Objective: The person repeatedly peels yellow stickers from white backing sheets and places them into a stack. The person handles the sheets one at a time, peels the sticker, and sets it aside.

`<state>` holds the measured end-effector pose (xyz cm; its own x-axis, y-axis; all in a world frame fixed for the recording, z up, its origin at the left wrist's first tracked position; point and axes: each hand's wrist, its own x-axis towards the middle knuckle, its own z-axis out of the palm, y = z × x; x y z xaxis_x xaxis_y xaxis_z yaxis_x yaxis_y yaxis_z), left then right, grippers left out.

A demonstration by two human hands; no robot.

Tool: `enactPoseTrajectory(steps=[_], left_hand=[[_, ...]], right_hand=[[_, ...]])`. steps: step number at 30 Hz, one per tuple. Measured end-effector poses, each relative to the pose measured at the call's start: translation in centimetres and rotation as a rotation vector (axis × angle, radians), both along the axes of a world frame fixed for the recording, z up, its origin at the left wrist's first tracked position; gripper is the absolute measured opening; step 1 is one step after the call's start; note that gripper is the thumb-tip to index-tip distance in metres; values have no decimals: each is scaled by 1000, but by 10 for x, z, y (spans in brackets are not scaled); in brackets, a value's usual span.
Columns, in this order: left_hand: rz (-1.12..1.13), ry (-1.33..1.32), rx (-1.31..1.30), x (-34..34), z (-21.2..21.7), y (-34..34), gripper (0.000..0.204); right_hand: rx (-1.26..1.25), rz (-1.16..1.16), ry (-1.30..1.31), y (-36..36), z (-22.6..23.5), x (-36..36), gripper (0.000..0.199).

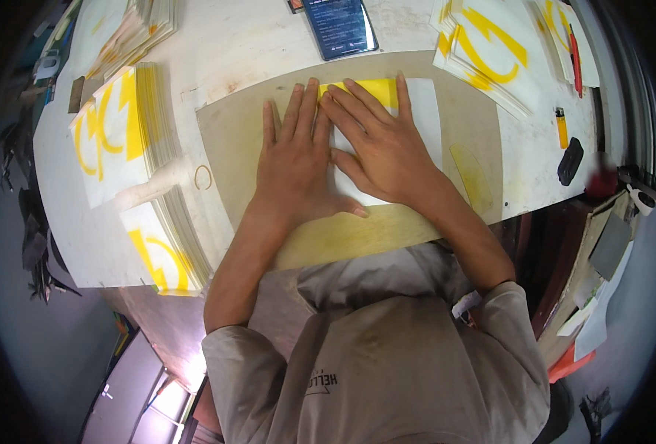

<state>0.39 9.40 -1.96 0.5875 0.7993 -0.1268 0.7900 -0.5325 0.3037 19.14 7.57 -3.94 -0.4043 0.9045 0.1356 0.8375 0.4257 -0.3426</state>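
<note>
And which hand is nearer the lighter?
The right. The right hand is spread on the white sheet, with the lighter well off to its right; the left hand lies farther left, at the sheet's left edge.

white table (228, 37), grey wall (17, 348) at left, bright light (194, 367) at lower left

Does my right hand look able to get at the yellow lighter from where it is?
Probably yes: your right hand rests on the white sheet, and only flat mat and tabletop seem to separate it from the lighter.
</note>
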Motion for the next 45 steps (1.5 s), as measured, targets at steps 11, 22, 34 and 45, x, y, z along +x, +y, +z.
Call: enactPoseTrajectory(steps=[11, 22, 34, 45], left_hand=[[26, -159, -16, -5, -1, -6, 143], [39, -251, 119, -12, -4, -45, 60], [-34, -332, 266, -11, -17, -91, 35], [20, -335, 173, -11, -23, -110, 36]], right_hand=[[-19, -168, -9, -29, 24, 66, 63], [-56, -26, 103, -59, 19, 73, 47], [136, 63, 249, -98, -2, 57, 31], [20, 46, 189, -117, -4, 56, 39]])
